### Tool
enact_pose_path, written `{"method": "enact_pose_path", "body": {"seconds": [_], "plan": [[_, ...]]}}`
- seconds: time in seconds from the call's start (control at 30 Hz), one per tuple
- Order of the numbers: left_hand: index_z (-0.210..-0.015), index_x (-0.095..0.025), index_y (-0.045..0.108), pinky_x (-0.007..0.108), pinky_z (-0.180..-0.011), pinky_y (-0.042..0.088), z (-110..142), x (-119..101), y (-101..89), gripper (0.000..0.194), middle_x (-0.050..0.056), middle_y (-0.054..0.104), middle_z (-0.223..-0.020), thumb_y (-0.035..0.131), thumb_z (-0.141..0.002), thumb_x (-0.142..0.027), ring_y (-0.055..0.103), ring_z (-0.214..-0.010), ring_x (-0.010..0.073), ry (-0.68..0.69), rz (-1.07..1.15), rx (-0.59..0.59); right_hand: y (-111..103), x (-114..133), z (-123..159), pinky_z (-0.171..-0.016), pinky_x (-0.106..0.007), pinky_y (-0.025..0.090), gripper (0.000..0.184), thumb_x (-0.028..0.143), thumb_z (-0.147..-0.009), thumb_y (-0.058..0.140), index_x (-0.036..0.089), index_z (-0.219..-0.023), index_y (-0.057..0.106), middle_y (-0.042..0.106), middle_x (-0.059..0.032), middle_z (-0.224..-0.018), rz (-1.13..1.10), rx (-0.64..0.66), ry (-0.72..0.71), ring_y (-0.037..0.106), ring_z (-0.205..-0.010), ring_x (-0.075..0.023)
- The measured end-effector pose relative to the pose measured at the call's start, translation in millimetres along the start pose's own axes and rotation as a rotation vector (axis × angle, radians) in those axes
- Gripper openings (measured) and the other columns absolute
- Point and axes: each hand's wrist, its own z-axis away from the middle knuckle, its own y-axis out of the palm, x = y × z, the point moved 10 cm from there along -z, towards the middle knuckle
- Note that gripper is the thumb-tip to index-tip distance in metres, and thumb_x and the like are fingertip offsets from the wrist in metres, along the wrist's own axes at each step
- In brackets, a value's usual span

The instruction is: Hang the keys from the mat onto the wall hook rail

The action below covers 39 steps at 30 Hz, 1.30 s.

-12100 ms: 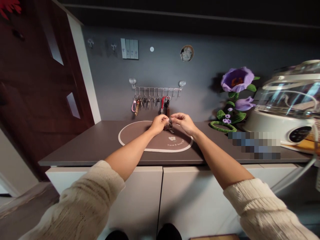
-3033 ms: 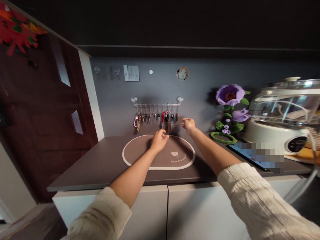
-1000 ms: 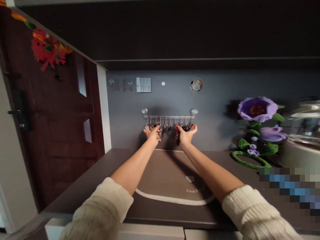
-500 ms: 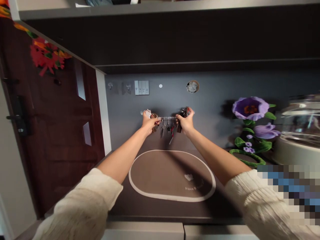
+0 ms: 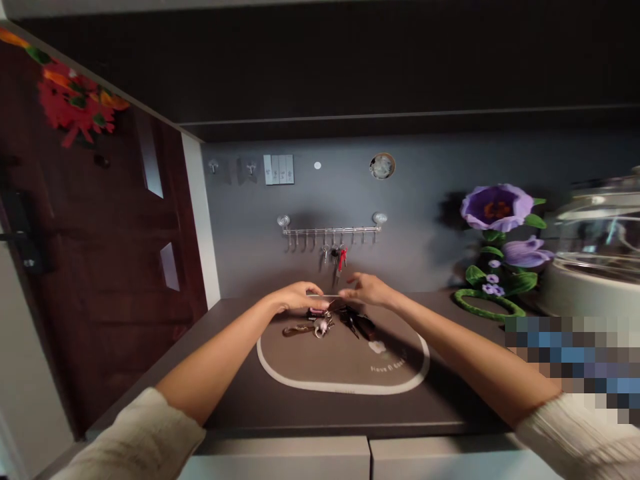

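Observation:
My left hand [image 5: 300, 296] hovers low over the back of a brown oval mat [image 5: 305, 363], fingers apart and holding nothing visible. Just below it lies a bunch of keys [image 5: 321, 325] with a brown strap [image 5: 296, 331] and a pinkish piece. My right hand [image 5: 370, 289] is open at the mat's back edge, thumb and fingers apart. A dark key bundle [image 5: 359, 321] rests on the mat beneath that hand. On the wall behind, a transparent hook rail [image 5: 310, 231] carries a few hanging keys, one with a red tag [image 5: 343, 259].
A dark shelf [image 5: 320, 60] overhangs the counter. Purple artificial flowers [image 5: 497, 210] and a jar-like appliance [image 5: 595, 267] stand on the right. Small wall hooks [image 5: 251, 168] and a switch panel [image 5: 279, 170] sit above the rail. A brown door [image 5: 135, 293] is at left.
Both hands have come down from the rail to the mat and let go of the key bunches, which now lie on it. The rail's middle keys still hang.

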Motion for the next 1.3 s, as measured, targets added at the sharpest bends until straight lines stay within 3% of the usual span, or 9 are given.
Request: {"method": "enact_pose_path", "body": {"seconds": [0.1, 0.2, 0.4, 0.53, 0.7, 0.83, 1.07, 1.17, 1.3], "plan": [[-0.097, -0.017, 0.059, 0.029, -0.082, 0.04, -23.6, 0.2, -33.8, 0.049, 0.012, 0.059, -0.107, 0.075, -0.054, -0.035, 0.054, -0.099, 0.0209, 0.011, 0.198, -0.379, -19.6, -9.3, -26.4, -0.067, -0.031, 0.044, 0.05, 0.037, -0.048, 0.076, 0.018, -0.088, 0.053, 0.06, -0.0049, -0.078, -0.104, -0.293, 0.116, 0.056, -0.075, -0.0193], [-0.105, -0.017, 0.055, 0.028, -0.081, 0.04, -48.5, -2.8, -38.9, 0.049, 0.011, 0.061, -0.105, 0.072, -0.06, -0.022, 0.056, -0.094, 0.0168, -0.007, 0.376, -0.58, -5.4, -8.9, -50.4, -0.067, -0.027, 0.045, 0.057, 0.036, -0.056, 0.071, 0.018, -0.103, 0.044, 0.06, -0.0026, -0.086, -0.391, -0.382, 0.112, 0.057, -0.075, -0.0145], [-0.072, -0.012, 0.059, 0.023, -0.059, 0.042, -73.9, -34.3, -29.3, 0.009, 0.003, 0.06, -0.067, 0.052, -0.076, -0.015, 0.053, -0.058, 0.0096, 0.069, 0.464, -0.661, 13.9, -1.7, -62.6, -0.057, -0.024, 0.043, 0.026, 0.037, -0.074, 0.051, 0.017, -0.09, 0.05, 0.061, -0.0043, -0.078, -0.444, -0.507, 0.136, 0.055, -0.066, -0.014], [-0.06, -0.012, 0.055, 0.021, -0.054, 0.041, -70.5, -64.1, -44.7, 0.018, 0.001, 0.054, -0.056, 0.048, -0.077, -0.014, 0.049, -0.051, 0.0079, 0.194, 0.422, -0.715, -11.0, 21.3, -63.4, -0.058, -0.024, 0.042, 0.024, 0.038, -0.078, 0.044, 0.018, -0.086, 0.051, 0.059, -0.0049, -0.076, -0.401, -0.599, 0.043, 0.054, -0.068, -0.015], [-0.063, -0.011, 0.055, 0.022, -0.052, 0.041, -70.2, -80.4, -61.2, 0.015, 0.0, 0.052, -0.051, 0.047, -0.075, -0.009, 0.048, -0.044, 0.0073, 0.098, 0.426, -0.719, -45.6, 45.6, -66.5, -0.057, -0.024, 0.04, 0.017, 0.034, -0.076, 0.044, 0.018, -0.077, 0.05, 0.055, -0.0018, -0.068, -0.361, -0.662, 0.042, 0.051, -0.064, -0.013], [-0.076, -0.012, 0.058, 0.02, -0.055, 0.041, -50.0, -95.1, -58.4, 0.011, 0.001, 0.058, -0.059, 0.05, -0.071, -0.006, 0.052, -0.05, 0.0076, 0.224, 0.277, -0.66, -34.9, 52.4, -54.3, -0.053, -0.023, 0.037, 0.014, 0.031, -0.073, 0.049, 0.017, -0.068, 0.051, 0.049, 0.0016, -0.055, -0.252, -0.455, -0.001, 0.046, -0.054, -0.0112], [-0.071, -0.015, 0.064, 0.021, -0.06, 0.04, 1.5, -71.6, 1.1, 0.012, 0.0, 0.062, -0.066, 0.055, -0.068, -0.022, 0.054, -0.062, 0.0106, 0.152, -0.246, -0.227, 15.4, 24.4, 16.4, -0.065, -0.027, 0.042, 0.019, 0.019, -0.065, 0.057, 0.013, -0.082, 0.062, 0.064, -0.0058, -0.075, 0.199, 0.057, 0.022, 0.056, -0.07, -0.0159], [-0.071, -0.015, 0.062, 0.021, -0.056, 0.04, 22.7, -63.8, 15.8, 0.017, -0.001, 0.06, -0.063, 0.059, -0.068, -0.032, 0.052, -0.057, 0.0096, 0.072, -0.163, -0.021, 20.0, 35.9, 37.6, -0.075, -0.026, 0.042, 0.033, 0.018, -0.059, 0.064, 0.013, -0.091, 0.062, 0.064, -0.009, -0.096, 0.235, 0.189, -0.041, 0.057, -0.086, -0.0186], [-0.063, -0.015, 0.051, 0.019, -0.047, 0.035, 49.3, -72.5, 22.2, 0.034, -0.006, 0.043, -0.049, 0.065, -0.065, -0.046, 0.041, -0.043, 0.0047, 0.123, 0.278, 0.181, 35.0, 61.7, 60.9, -0.058, -0.023, 0.042, 0.026, 0.04, -0.07, 0.062, 0.015, -0.077, 0.059, 0.062, -0.003, -0.071, -0.229, 0.479, -0.035, 0.054, -0.061, -0.0106]]}}
